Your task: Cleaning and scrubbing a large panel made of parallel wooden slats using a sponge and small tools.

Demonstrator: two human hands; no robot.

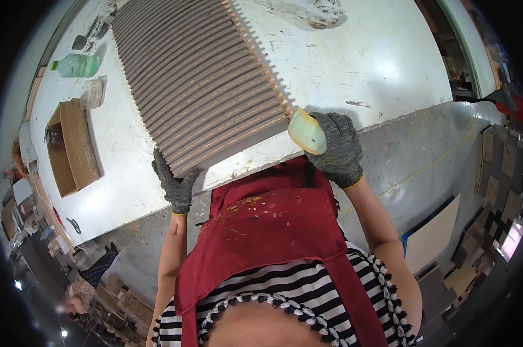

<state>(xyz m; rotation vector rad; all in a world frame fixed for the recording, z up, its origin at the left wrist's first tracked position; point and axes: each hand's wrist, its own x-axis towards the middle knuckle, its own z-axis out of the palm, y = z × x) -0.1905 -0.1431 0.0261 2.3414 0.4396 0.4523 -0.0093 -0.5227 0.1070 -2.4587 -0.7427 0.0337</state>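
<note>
A row of many grey-brown wooden strips [203,87] lies side by side on the white table [383,69], with pale, rough ends along both sides. My left hand [177,186], in a dark grey knit glove, grips the near left corner of the row, fingers along the side and thumb at the near face. My right hand [341,149], gloved alike, is closed on a pale green-yellow pad [306,132] with worn brown edges. The pad is at the near right corner of the row; whether it touches the strips is hard to tell.
On the table's left stand an open cardboard box [81,147], a clear container [92,94] and a greenish plastic bottle [76,66] on its side. Crumpled plastic wrap [319,13] lies at the back. Boards [432,234] lean at the right; another person [82,289] is at lower left.
</note>
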